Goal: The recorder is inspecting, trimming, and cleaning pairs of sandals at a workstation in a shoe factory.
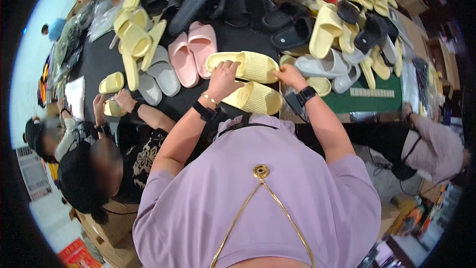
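Before me, a pale yellow slipper (260, 66) lies sideways, its ribbed strap toward the right. My left hand (225, 80) grips it near the heel end, with the fingers over the footbed. At the toe end, my right hand (291, 76) pinches the edge between thumb and fingers. A second yellow slipper (260, 99) sits alongside on the near side, partly behind my left hand. Just left of my left hand stands a pair of pink slippers (186, 59), and beyond those a light grey slipper (164, 72).
Black slippers (193, 7) crowd the far side of the dark table. Yellow slippers (134, 39) are piled at left; more yellow, grey and black ones lie at right by a green mat (367, 100). At left, a co-worker's hands (124, 101) hold a small yellow slipper.
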Demonstrator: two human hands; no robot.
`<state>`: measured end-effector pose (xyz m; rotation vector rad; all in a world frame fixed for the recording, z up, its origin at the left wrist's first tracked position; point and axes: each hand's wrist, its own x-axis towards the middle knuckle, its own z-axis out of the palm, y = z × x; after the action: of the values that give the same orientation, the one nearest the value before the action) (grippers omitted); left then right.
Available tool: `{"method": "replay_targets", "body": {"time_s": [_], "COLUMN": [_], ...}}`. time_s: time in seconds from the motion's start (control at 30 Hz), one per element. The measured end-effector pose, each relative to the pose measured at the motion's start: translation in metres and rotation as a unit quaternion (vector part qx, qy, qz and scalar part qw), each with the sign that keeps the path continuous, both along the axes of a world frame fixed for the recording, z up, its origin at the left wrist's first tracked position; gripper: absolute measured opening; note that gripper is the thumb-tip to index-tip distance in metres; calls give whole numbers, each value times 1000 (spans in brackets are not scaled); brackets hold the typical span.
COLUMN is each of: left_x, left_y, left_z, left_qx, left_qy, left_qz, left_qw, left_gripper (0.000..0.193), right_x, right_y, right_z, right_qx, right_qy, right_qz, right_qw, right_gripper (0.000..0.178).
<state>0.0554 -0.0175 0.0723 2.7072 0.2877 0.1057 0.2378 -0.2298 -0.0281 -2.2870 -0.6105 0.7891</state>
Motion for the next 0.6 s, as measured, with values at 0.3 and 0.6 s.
{"method": "replay_targets", "body": {"time_s": [0.3,0.6], "left_x": [22,21], "left_y": [-15,-12], "left_z": [-65,-43], "left_qx": [28,-41], "left_qy": [-11,-51], "left_qz": [-103,124], "left_qw": [994,990], "left_gripper": [16,25], "right_x": [26,-20], "right_y": [-108,-155], "right_z": [-9,-57], "right_qx": [7,-195], "right_qy": [132,-47], "right_qz": [-141,-132], "right_qw": [981,971], "right_gripper": [28,24]}}
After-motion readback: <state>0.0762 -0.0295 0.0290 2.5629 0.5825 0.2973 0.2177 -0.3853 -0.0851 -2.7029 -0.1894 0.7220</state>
